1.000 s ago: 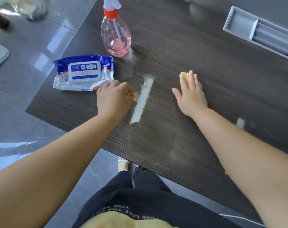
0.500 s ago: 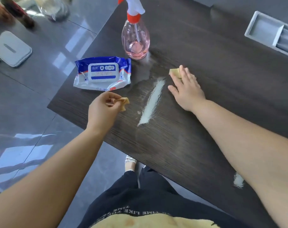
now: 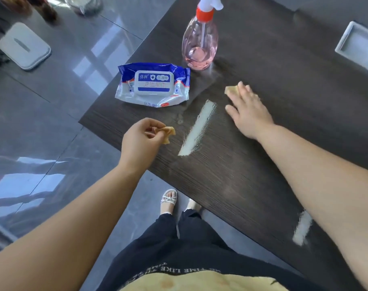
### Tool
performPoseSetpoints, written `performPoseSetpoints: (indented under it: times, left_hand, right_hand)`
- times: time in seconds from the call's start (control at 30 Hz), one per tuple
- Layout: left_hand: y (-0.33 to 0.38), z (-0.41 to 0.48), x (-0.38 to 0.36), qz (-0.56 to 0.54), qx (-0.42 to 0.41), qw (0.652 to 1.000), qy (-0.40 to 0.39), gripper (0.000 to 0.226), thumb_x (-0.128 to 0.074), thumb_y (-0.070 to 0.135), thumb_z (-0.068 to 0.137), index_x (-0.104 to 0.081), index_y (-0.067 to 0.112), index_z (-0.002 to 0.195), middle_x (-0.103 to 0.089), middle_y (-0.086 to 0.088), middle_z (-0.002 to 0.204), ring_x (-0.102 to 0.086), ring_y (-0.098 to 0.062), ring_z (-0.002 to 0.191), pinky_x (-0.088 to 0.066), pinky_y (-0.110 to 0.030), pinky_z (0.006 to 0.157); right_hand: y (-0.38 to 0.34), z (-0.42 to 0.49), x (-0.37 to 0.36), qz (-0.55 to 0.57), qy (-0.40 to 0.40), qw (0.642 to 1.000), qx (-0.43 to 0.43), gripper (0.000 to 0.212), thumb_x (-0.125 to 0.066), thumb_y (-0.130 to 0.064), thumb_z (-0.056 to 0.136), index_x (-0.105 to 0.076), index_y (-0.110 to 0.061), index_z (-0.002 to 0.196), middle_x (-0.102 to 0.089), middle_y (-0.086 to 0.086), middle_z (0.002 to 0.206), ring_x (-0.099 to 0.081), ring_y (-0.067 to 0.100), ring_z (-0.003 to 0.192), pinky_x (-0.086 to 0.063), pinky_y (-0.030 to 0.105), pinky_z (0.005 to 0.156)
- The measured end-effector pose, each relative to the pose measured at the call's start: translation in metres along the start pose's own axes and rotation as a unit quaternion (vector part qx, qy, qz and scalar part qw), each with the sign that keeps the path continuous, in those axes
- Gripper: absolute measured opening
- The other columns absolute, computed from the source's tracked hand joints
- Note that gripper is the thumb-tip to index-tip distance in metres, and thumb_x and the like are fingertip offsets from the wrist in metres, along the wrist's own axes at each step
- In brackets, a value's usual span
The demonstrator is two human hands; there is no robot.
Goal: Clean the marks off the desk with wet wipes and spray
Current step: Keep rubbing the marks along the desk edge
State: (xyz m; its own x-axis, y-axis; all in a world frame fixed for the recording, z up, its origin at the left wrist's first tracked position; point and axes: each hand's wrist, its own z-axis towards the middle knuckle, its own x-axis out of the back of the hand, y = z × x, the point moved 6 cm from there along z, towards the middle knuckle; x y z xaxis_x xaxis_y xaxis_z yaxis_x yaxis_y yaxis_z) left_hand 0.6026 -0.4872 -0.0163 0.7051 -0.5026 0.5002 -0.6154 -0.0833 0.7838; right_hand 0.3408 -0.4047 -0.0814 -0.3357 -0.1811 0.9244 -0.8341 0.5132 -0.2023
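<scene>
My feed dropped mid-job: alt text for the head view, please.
A white streak marks the desk between the hands: left hand pinches a crumpled wipe, right hand presses a flat wipe. Wipes pack and spray bottle sit behind.

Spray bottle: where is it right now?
Head view: the spray bottle stands upright near the desk's left edge, just beyond the right end of the wipes pack.
</scene>
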Motion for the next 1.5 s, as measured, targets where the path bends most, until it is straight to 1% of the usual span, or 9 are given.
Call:
performPoseSetpoints:
  times: [0.1,0.3,0.5,0.67,0.8,1.0,1.17,1.4,1.5]
  left_hand:
    - [-0.002,-0.002,0.000,0.000,-0.008,1.000,-0.003,0.006,-0.068,0.022,0.082,-0.067,0.019,0.087,-0.063,0.013,0.062,-0.057,0.009,0.054,-0.049,-0.021,0.065]
    - [-0.008,-0.003,0.003,0.012,-0.016,0.999,-0.027,0.004,-0.067,0.021,0.083,-0.066,0.025,0.084,-0.067,0.005,0.073,-0.060,-0.001,0.063,-0.052,-0.026,0.067]
    - [-0.020,-0.010,0.011,0.005,-0.006,1.000,-0.025,0.004,-0.064,0.018,0.085,-0.065,0.022,0.084,-0.064,0.011,0.067,-0.059,0.008,0.056,-0.042,-0.007,0.052]
    - [-0.043,-0.017,0.024,0.001,0.014,1.000,-0.022,0.008,-0.066,0.017,0.083,-0.065,0.025,0.080,-0.068,0.001,0.075,-0.065,-0.013,0.072,-0.053,-0.029,0.070]
    - [-0.051,-0.018,0.038,0.015,0.012,1.000,-0.010,0.011,-0.064,0.012,0.082,-0.065,0.023,0.081,-0.067,-0.001,0.075,-0.064,-0.014,0.072,-0.050,-0.023,0.065]
    - [-0.047,-0.023,0.047,-0.005,-0.007,1.000,-0.018,0.004,-0.066,0.017,0.083,-0.066,0.021,0.084,-0.069,0.003,0.073,-0.062,-0.003,0.064,-0.051,-0.020,0.066]
    - [-0.049,-0.022,0.045,0.004,-0.018,0.999,-0.031,0.011,-0.065,0.012,0.082,-0.066,0.023,0.081,-0.068,0.000,0.075,-0.061,-0.004,0.065,-0.050,-0.023,0.066]
    - [-0.036,-0.028,0.025,0.015,-0.043,0.996,-0.071,0.008,-0.064,0.015,0.084,-0.065,0.023,0.083,-0.060,0.011,0.067,-0.056,0.006,0.056,-0.045,-0.012,0.057]
    - [-0.031,-0.036,0.012,0.030,-0.054,0.994,-0.087,0.011,-0.063,0.016,0.083,-0.064,0.026,0.079,-0.062,0.009,0.071,-0.060,-0.002,0.066,-0.048,-0.020,0.066]
  right_hand:
    - [-0.021,0.031,0.008,0.032,0.031,0.995,-0.089,0.057,-0.024,-0.045,0.100,-0.013,-0.021,0.151,0.005,0.011,0.159,0.004,0.026,0.146,0.000,0.040,0.117]
    - [-0.061,-0.011,-0.016,-0.003,0.028,0.997,0.065,0.055,-0.030,-0.043,0.100,-0.018,-0.025,0.150,0.001,0.005,0.160,0.000,0.022,0.147,0.001,0.035,0.118]
    - [-0.045,0.011,-0.012,-0.007,0.030,0.997,-0.067,0.060,-0.026,-0.045,0.100,-0.008,-0.021,0.151,0.007,0.013,0.158,0.005,0.027,0.146,0.002,0.039,0.118]
    - [-0.144,-0.073,-0.065,0.026,0.047,0.991,0.123,0.065,-0.028,-0.049,0.091,-0.036,-0.013,0.144,-0.025,0.020,0.153,-0.023,0.035,0.142,-0.013,0.043,0.115]
    - [-0.174,-0.116,-0.079,-0.026,-0.028,0.959,0.281,0.057,-0.031,-0.048,0.090,-0.053,-0.019,0.133,-0.041,0.011,0.147,-0.040,0.029,0.134,-0.026,0.039,0.112]
    - [-0.126,-0.044,-0.037,0.009,0.013,0.998,0.054,0.056,-0.029,-0.045,0.100,-0.019,-0.023,0.150,0.000,0.005,0.160,0.000,0.021,0.146,0.000,0.034,0.117]
    - [-0.176,-0.118,-0.078,0.000,0.007,0.967,0.253,0.058,-0.032,-0.047,0.092,-0.047,-0.015,0.138,-0.033,0.011,0.151,-0.031,0.030,0.139,-0.017,0.042,0.112]
    - [-0.077,-0.118,-0.061,0.024,0.089,0.995,-0.029,0.064,-0.018,-0.050,0.092,-0.032,-0.019,0.146,-0.017,0.009,0.157,-0.015,0.029,0.145,-0.015,0.044,0.117]
    - [-0.111,-0.146,-0.081,0.026,0.109,0.992,0.055,0.056,-0.031,-0.042,0.094,-0.045,-0.012,0.138,-0.035,0.014,0.149,-0.032,0.033,0.138,-0.028,0.045,0.112]
